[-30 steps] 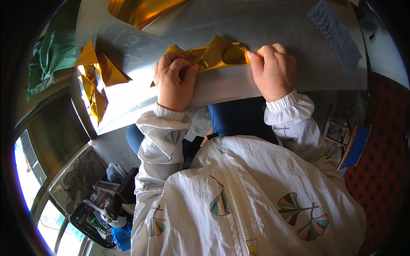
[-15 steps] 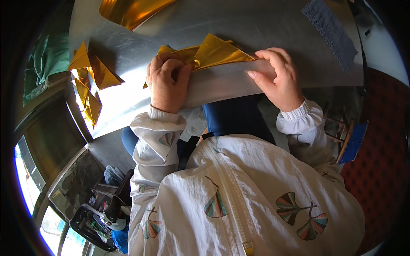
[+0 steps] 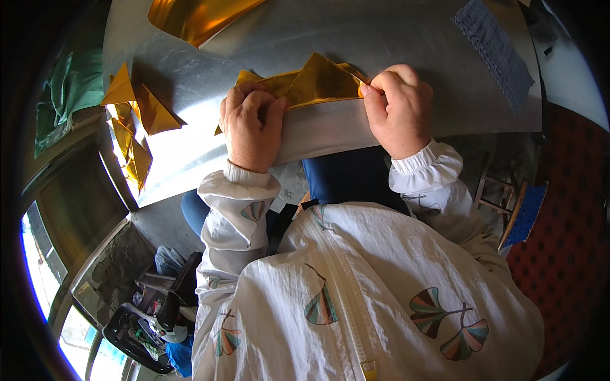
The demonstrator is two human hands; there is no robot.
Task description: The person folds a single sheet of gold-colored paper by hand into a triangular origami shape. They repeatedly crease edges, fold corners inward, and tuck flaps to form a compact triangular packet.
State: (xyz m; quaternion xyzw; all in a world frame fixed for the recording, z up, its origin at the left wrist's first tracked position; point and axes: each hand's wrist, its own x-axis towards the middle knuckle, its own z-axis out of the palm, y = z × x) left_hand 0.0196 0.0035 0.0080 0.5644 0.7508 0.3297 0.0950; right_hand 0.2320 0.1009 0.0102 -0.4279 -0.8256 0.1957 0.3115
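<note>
A piece of shiny gold foil paper (image 3: 318,81), folded into a long strip with pointed peaks, lies near the front edge of the metal-topped table. My left hand (image 3: 252,124) presses its curled fingers onto the strip's left part; a small corner shows past its outer side. At the strip's right end, my right hand (image 3: 399,109) pinches the tip between thumb and forefinger. Several folded gold foil pieces (image 3: 131,136) with sharp points lie in a heap to the left, in bright glare.
A larger gold foil sheet (image 3: 197,19) lies at the far left of the metal table (image 3: 406,38). A grey-blue cloth strip with jagged edges (image 3: 495,54) rests at the far right. Green material (image 3: 70,95) hangs beyond the left edge. Below left stands a black bin (image 3: 136,336) with odds and ends.
My right hand has moved left and closed its thumb and forefinger on the foil's right end. That end is now folded inward and looks shorter. The left hand has barely shifted.
</note>
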